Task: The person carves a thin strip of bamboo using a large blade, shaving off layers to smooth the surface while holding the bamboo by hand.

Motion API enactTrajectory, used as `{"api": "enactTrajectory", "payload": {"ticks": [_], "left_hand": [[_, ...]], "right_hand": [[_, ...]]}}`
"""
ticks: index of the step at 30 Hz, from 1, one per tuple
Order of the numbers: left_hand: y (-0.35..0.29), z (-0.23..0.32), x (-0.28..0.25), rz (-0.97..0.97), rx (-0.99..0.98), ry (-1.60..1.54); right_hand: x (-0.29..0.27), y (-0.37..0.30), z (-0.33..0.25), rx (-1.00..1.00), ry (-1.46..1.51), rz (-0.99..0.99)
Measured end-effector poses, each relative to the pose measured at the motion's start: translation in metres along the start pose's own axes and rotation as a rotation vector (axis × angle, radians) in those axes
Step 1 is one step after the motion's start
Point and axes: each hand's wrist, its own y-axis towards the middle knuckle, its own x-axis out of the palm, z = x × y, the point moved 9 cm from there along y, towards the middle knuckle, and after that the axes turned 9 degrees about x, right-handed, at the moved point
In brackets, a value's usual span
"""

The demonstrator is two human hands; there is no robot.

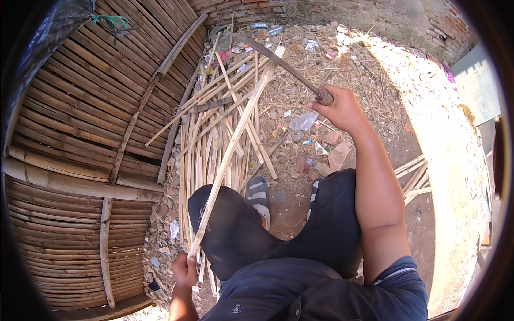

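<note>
My right hand is closed around the short, rounded handle of a long, narrow knife with a dull brown-grey metal blade, held out ahead of me. The blade slants away to the upper left, slightly curved, its surface looking worn and matt. My left hand, low beside my left thigh, grips the near end of a long, flat, pale-yellow strip of split wood or bamboo. This strip runs from my fingers up past my left knee, straight and smooth-faced, widening a little toward its far end. There the knife blade crosses it in view; I cannot tell whether the two touch.

Under and beyond the strip lies a loose heap of thin, cream-coloured split sticks, many side by side, others crossed at angles. To the left stands a panel of brown, ridged bamboo slats, braced by rough poles. My black cloth trousers crease at the bent knees, above grey-and-white striped sandals. Around them the brown earth is gritty with broken brick, straw-like slivers and a crumpled, clear plastic bag. A weathered brick wall closes the far side.
</note>
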Motion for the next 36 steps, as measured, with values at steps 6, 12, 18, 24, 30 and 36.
{"api": "enactTrajectory", "payload": {"ticks": [6, 12, 18, 24, 30, 36], "left_hand": [[-0.008, 0.002, -0.003, 0.012, -0.026, 0.064], [-0.001, 0.014, -0.01, -0.033, -0.004, 0.122], [-0.004, 0.011, -0.007, -0.008, 0.016, 0.175], [-0.004, 0.018, -0.009, 0.148, 0.098, 0.35], [-0.007, 0.024, -0.003, 0.217, -0.009, 0.349], [-0.015, 0.019, 0.009, 0.139, -0.007, 0.432]], "right_hand": [[0.049, -0.038, -0.056, -0.378, -0.347, -0.239], [-0.002, 0.008, 0.017, 0.024, -0.058, 0.055], [-0.007, 0.003, 0.021, 0.06, 0.113, 0.099], [-0.025, 0.008, 0.033, 0.186, 0.147, 0.208], [-0.022, 0.0, 0.021, -0.032, 0.138, 0.067], [-0.01, -0.02, -0.001, -0.066, -0.223, -0.199]]}}
